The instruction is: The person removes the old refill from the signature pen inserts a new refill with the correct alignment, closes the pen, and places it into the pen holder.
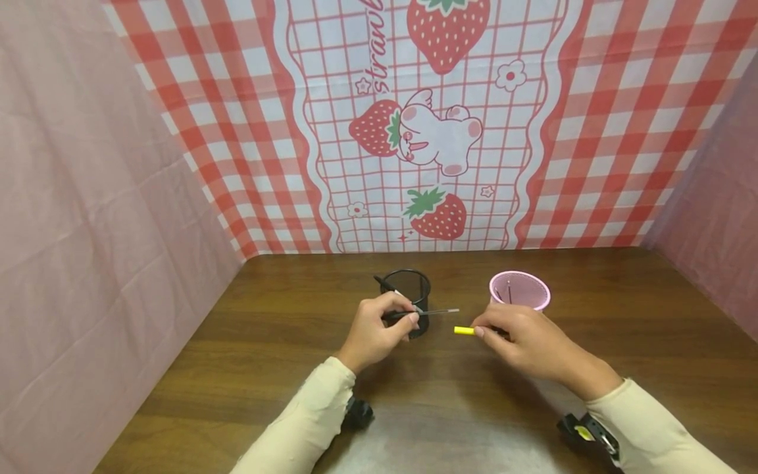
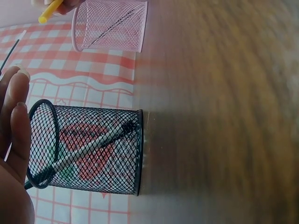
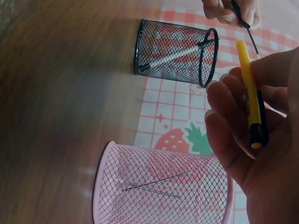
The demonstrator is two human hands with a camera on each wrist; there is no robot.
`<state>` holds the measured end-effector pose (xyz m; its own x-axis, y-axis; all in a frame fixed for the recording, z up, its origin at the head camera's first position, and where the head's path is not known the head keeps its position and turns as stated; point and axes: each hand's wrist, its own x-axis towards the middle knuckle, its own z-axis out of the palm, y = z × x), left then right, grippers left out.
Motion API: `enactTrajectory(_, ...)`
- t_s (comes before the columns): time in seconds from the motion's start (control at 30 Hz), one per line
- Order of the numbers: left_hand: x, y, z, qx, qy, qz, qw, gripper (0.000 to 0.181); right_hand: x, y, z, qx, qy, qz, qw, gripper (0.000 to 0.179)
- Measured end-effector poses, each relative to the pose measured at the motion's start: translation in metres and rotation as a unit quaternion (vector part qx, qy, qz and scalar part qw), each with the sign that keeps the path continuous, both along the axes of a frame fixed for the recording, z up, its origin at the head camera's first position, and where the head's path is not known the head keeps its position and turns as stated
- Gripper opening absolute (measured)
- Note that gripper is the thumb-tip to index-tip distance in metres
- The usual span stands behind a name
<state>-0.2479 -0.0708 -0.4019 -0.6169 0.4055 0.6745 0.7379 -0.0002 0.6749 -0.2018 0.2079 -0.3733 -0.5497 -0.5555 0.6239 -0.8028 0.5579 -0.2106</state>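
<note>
My left hand [image 1: 376,329] pinches a thin rod [image 1: 439,312] with a dark handle and a pale tip, which points right. It is beside the black mesh cup [image 1: 421,328]; a black-and-white pen [image 2: 86,150] leans inside the cup. With its thumb and fingers, my right hand [image 1: 524,339] grips a yellow pen-shaped barrel [image 3: 251,91] with a black clip; the free end [image 1: 464,330] points left toward the rod. The rod and barrel are apart in the head view. Just behind the right hand stands the pink mesh cup [image 1: 541,304], with thin dark sticks [image 3: 156,189] in it.
Both cups stand on the brown wooden table [image 1: 266,342]. Behind it hangs a red-and-white checked cloth [image 1: 278,164] with strawberries, and pink cloth [image 1: 106,217] covers the sides. Each forearm wears a black wrist camera mount [image 1: 359,413].
</note>
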Motion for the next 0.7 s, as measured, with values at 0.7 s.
enactTrajectory(0.7, 0.024, 0.002, 0.03, -0.006, 0.009, 0.008, 0.9999, 0.006, 0.0, 0.004, -0.006, 0.041, -0.026, -0.017, 0.9986, 0.017)
